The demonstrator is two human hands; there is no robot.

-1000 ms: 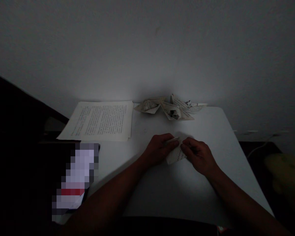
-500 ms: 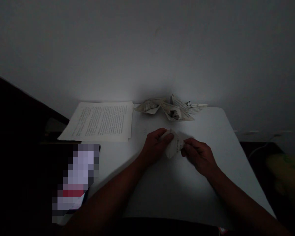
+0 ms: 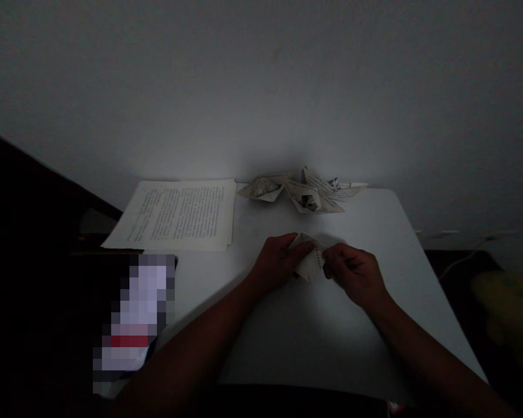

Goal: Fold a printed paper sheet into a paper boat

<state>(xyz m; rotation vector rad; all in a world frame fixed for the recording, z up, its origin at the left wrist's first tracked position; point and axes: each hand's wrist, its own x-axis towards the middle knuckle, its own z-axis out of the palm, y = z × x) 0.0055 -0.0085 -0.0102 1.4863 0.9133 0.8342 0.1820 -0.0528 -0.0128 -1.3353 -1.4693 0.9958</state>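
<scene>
- Fingers of the left hand (image 3: 279,261) pinched on the upper left corner of a small folded printed paper (image 3: 310,264); fingers of the right hand (image 3: 353,273) closed on its right edge. Paper held between both hands, just above the worktop (image 3: 322,337), slightly tilted, near the worktop's middle.
- Judged as a fold being shaped: best done with edges lined up first, then the crease pressed flat from the centre outward, paper lowered onto the worktop for a firm backing. Thin printed sheet likely to tear if pulled hard at the pinched corners.
- Dim light; crease lines hard to read, exact fold not clear.
- At 12 o'clock from the hands, well apart: finished folded paper pieces (image 3: 300,194) against the wall (image 3: 261,87), at the far worktop edge.
- At 10 o'clock: stack of printed sheets (image 3: 178,213), lying flat, its left corner overhanging the worktop edge.
- At 8 o'clock: dark object with a blurred patch (image 3: 135,313) near the left edge.
- Open room at 6 o'clock between the forearms, and at 3 o'clock toward the rounded right corner; near edge close below the elbows.
</scene>
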